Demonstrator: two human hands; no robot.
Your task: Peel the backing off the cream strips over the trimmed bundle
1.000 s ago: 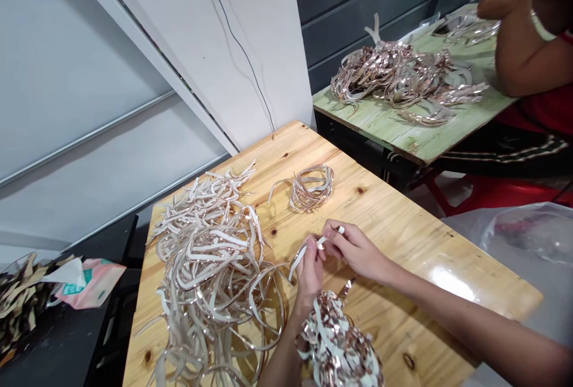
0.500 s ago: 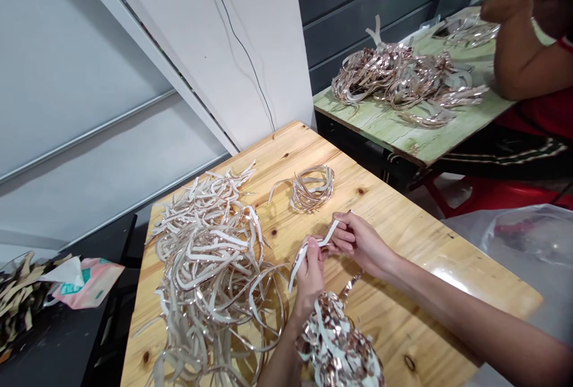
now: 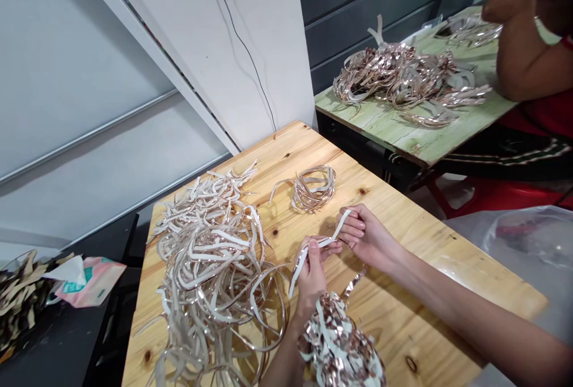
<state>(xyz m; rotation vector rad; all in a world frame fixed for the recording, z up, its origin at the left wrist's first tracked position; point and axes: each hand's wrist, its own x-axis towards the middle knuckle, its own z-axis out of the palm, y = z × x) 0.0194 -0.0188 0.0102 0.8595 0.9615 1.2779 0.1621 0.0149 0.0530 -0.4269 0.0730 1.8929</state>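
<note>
Holding a strip (image 3: 341,226), hands (image 3: 313,265) (image 3: 366,233) sit inside table edges (image 3: 414,210).

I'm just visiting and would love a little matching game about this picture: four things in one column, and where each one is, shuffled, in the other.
Things:
1. white strip
2. small coil of strips
3. tissue packet
4. red stool

Places:
A. on the black surface at the far left
B. at the right, lower than the green table
C. between the left hand and the right hand, held by both
D. on the wooden table, beyond the hands

Right pairs: 1-C, 2-D, 3-A, 4-B
</note>
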